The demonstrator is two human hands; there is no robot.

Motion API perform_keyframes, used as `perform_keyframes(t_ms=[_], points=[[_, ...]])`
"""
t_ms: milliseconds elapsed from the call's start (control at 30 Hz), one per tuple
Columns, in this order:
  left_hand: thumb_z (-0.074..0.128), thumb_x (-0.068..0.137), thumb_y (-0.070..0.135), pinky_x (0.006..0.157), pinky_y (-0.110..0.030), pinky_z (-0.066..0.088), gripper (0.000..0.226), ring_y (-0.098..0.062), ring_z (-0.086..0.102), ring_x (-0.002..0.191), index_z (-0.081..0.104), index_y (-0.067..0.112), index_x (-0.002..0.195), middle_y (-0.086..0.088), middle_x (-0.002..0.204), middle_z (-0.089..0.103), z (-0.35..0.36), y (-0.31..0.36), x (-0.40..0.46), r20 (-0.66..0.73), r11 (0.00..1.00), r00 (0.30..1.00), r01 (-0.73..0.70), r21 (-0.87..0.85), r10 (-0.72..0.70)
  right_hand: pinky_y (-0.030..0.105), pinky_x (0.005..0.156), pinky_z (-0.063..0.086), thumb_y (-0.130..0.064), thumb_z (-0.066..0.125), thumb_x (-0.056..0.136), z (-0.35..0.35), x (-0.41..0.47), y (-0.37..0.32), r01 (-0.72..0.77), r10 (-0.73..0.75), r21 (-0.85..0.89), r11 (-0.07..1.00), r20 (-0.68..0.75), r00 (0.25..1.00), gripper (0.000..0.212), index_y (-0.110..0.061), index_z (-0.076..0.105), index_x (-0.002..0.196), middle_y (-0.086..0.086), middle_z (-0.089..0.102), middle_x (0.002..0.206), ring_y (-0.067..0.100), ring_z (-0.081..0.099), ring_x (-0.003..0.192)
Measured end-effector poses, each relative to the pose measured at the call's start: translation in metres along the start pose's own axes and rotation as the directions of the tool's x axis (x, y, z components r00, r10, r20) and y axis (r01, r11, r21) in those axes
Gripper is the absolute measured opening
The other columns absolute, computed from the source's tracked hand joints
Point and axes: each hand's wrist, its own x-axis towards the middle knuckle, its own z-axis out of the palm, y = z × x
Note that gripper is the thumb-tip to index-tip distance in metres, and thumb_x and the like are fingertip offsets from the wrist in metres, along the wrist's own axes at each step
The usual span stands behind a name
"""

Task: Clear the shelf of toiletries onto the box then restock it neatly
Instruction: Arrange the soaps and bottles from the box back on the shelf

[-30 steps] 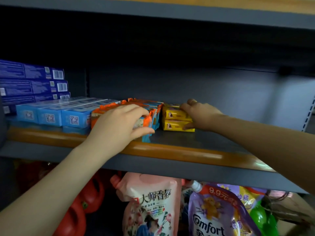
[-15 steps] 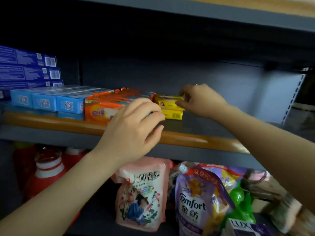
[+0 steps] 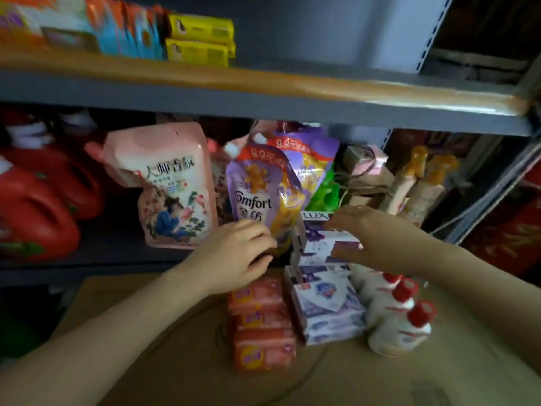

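Cardboard box [image 3: 175,361] below my fingers: both hands hover loosely curled, gripping nothing; I should lift the Lux soap box [image 3: 328,244] squarely.

This is looking like a small shop, or its stockroom. Grey metal shelving [image 3: 263,109] with slotted uprights is carrying retail goods in multiples: yellow soap bars [image 3: 199,39] are sitting stacked beside rows of boxed toothpaste [image 3: 128,30] on the upper shelf. Below, refill pouches are standing upright, one purple Comfort pouch [image 3: 257,194] showing a printed 9.9 price flash, next to red detergent jugs [image 3: 38,212]. A cardboard box [image 3: 351,376] in front is holding more identical packs: orange soap packs [image 3: 263,332], boxed soaps [image 3: 328,312] and white bottles with red caps [image 3: 401,320].
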Motion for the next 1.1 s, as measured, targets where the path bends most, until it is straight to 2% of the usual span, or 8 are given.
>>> perform_keyframes(t_ms=[100,233,400,533,667,767,933,1100], points=[[0.041,0.092,0.043,0.088,-0.032,0.049,0.041,-0.015,0.053,0.111,0.061,0.019,0.118,0.003,0.117,0.057,0.023,0.012,-0.004,0.13,0.978,0.975,0.191,-0.08,-0.179,0.027,0.098,0.032,-0.043,0.064,0.083,0.019,0.001,0.014,-0.092,0.09,0.061,0.994,0.043,0.995,0.068,-0.012,0.037,0.137,0.008,0.042,0.135,0.026,0.044,0.121],[0.05,0.092,0.041,0.093,-0.029,0.043,0.038,-0.009,0.046,0.116,0.054,0.022,0.125,0.008,0.125,0.05,0.032,0.022,0.003,0.223,0.913,0.917,0.371,-0.169,-0.332,0.02,0.089,0.031,-0.031,0.071,0.08,0.026,0.015,0.027,-0.166,0.144,0.276,0.947,0.096,0.985,0.078,-0.005,0.03,0.14,0.014,0.048,0.131,0.029,0.047,0.118],[0.057,0.087,0.045,0.085,-0.021,0.038,0.062,-0.014,0.048,0.118,0.037,0.017,0.139,-0.001,0.135,0.045,0.035,0.027,0.028,0.314,0.79,0.826,0.55,-0.269,-0.468,0.024,0.085,0.039,-0.029,0.079,0.072,0.018,0.015,0.029,-0.167,0.169,0.316,0.934,0.021,0.985,0.068,-0.009,0.048,0.129,0.008,0.055,0.119,0.022,0.054,0.106],[0.067,0.082,0.038,0.093,-0.021,0.035,0.067,-0.015,0.044,0.124,0.038,0.016,0.138,0.004,0.134,0.045,0.044,0.028,0.048,0.386,0.59,0.763,0.646,-0.484,-0.519,0.023,0.08,0.042,-0.034,0.08,0.069,0.0,-0.002,0.034,-0.169,0.277,0.436,0.884,-0.196,0.941,0.076,-0.013,0.042,0.131,0.004,0.055,0.115,0.015,0.055,0.096],[0.071,0.08,0.029,0.088,-0.022,0.034,0.067,-0.006,0.039,0.114,0.037,0.018,0.136,0.009,0.126,0.039,0.053,0.035,0.063,0.456,0.386,0.715,0.682,-0.621,-0.53,0.026,0.08,0.051,-0.034,0.078,0.07,-0.017,-0.02,0.037,-0.17,0.307,0.506,0.845,-0.2,0.93,0.076,-0.016,0.04,0.133,-0.003,0.055,0.11,0.012,0.059,0.092],[0.076,0.075,0.03,0.087,-0.021,0.034,0.081,-0.007,0.038,0.115,0.03,0.018,0.141,0.004,0.136,0.037,0.059,0.036,0.069,0.442,0.423,0.724,0.677,-0.602,-0.53,0.025,0.08,0.053,-0.037,0.078,0.069,-0.021,-0.029,0.036,-0.16,0.298,0.527,0.835,-0.187,0.936,0.077,-0.017,0.04,0.133,-0.008,0.055,0.108,0.006,0.06,0.091],[0.078,0.07,0.041,0.078,-0.021,0.039,0.064,-0.005,0.046,0.105,0.051,0.018,0.123,0.011,0.12,0.047,0.05,0.035,0.065,0.327,0.66,0.795,0.607,-0.443,-0.511,0.032,0.087,0.052,-0.036,0.079,0.067,-0.021,-0.03,0.03,-0.123,0.3,0.552,0.824,-0.242,0.923,0.077,-0.018,0.043,0.132,-0.001,0.055,0.114,0.014,0.06,0.096],[0.077,0.054,0.055,0.088,-0.03,0.049,0.074,-0.012,0.059,0.101,0.052,0.027,0.117,0.006,0.112,0.059,-0.015,0.029,0.045,0.106,0.671,0.835,0.503,-0.545,-0.54,0.02,0.087,0.049,-0.033,0.081,0.067,-0.044,-0.015,0.013,-0.008,0.313,0.626,0.78,-0.379,0.871,0.077,-0.019,0.044,0.132,-0.004,0.054,0.117,0.005,0.056,0.097]])
